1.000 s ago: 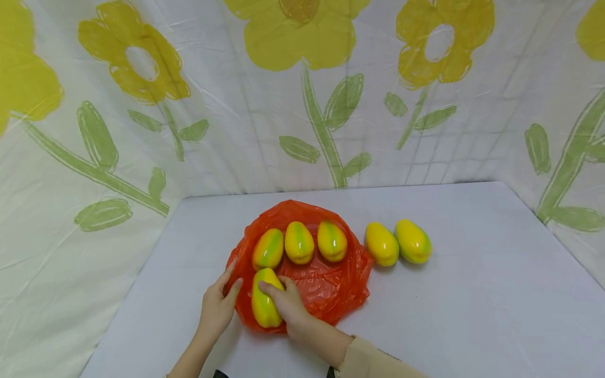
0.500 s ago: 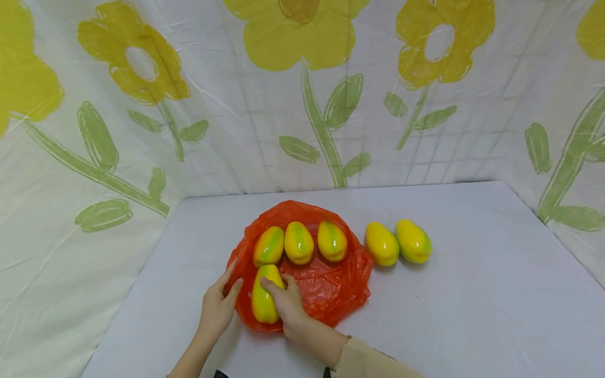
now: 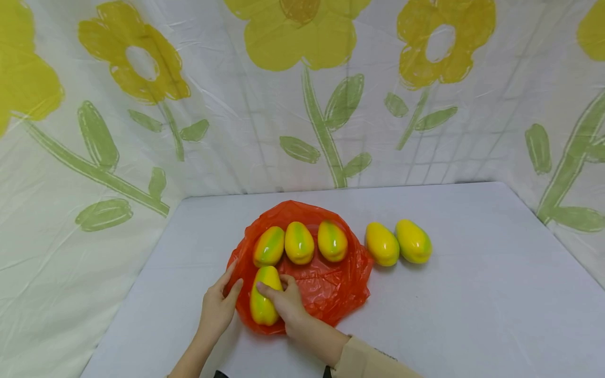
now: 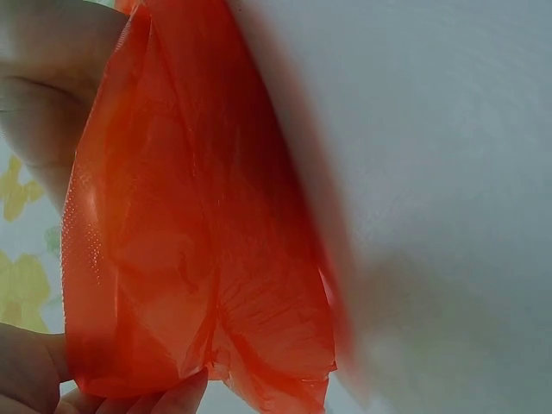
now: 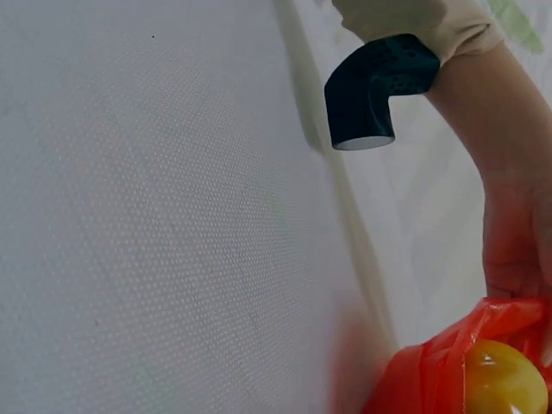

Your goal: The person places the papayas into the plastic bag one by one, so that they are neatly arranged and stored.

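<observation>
A red plastic bag (image 3: 326, 291) lies spread with its mouth up on the table. My right hand (image 3: 290, 310) grips a yellow-green papaya (image 3: 264, 302) at the bag's near left, thumb across its top side; its other fingers are mostly hidden. On the left, my left hand (image 3: 219, 307) holds the bag's rim between thumb and fingers (image 4: 181, 397), as the left wrist view shows. Three more papayas stand in a row at the back of the bag: left papaya (image 3: 269, 247), middle papaya (image 3: 299, 242), right papaya (image 3: 332, 241).
Outside the bag, just right of it, two papayas lie side by side: the nearer-to-bag papaya (image 3: 382, 244) and the outer papaya (image 3: 413, 241). A pale table (image 3: 463, 315) carries everything. Behind it hangs a white cloth (image 3: 227, 142) printed with yellow flowers.
The gripped papaya has shifted a little within the bag's near left, together with my right hand. The back-left papaya has moved slightly away from me. My left hand stays put.
</observation>
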`<state>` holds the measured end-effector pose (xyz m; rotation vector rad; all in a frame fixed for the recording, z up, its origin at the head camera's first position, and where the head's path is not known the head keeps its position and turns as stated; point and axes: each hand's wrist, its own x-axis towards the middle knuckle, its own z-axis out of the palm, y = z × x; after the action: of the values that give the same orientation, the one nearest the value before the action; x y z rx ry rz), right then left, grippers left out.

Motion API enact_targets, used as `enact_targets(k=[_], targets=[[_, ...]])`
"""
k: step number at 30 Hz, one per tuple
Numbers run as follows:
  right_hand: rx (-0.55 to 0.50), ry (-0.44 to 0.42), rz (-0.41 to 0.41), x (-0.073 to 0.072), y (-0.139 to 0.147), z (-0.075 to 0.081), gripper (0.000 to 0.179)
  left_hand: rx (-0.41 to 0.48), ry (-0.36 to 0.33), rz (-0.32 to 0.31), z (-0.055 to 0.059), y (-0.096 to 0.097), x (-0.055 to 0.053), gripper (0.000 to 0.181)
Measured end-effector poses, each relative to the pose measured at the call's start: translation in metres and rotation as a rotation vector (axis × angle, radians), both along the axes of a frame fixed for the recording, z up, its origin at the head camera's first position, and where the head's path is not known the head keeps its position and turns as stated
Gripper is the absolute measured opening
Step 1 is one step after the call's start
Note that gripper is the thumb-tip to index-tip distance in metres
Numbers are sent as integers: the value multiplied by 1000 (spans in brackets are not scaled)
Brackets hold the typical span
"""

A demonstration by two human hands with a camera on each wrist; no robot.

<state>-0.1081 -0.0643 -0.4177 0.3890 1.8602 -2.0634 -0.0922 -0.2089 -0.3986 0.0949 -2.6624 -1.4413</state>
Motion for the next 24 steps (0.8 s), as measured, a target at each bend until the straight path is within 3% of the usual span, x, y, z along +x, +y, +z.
enact_targets(k=[24], targets=[[66, 0, 37, -3, 3, 0, 77, 9, 2, -3, 0, 0, -2, 46]])
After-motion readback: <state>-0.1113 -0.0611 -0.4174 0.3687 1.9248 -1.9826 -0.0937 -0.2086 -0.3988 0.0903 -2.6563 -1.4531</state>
